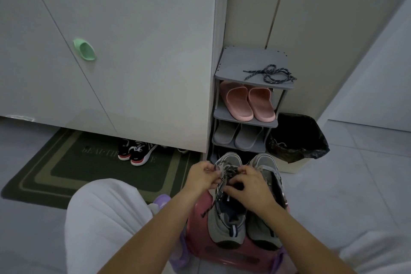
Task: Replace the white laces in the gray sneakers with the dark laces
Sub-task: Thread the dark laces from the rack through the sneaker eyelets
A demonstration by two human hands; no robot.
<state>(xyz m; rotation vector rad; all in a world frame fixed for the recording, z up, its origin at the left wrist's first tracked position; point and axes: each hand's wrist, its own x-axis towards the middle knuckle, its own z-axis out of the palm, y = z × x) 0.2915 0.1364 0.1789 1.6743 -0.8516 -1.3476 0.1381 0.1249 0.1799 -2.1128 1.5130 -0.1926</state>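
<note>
Left hand [201, 177] pinched the end of a dark lace [227, 172]. Right hand [251, 188], fingers curled, gripped the same lace at the eyelets of the gray sneaker [224, 226] beneath both hands. The second gray sneaker [261, 230] stood under the right wrist. Both sneakers rested on a pink stool [198, 229] over the tiled floor [344, 184]. A second dark lace [270, 73] lay on the shoe rack [233, 62] beyond the hands.

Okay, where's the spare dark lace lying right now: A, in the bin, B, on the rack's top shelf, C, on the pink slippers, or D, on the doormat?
B: the spare dark lace lies coiled on the gray rack's top shelf, above the pink slippers.
</note>
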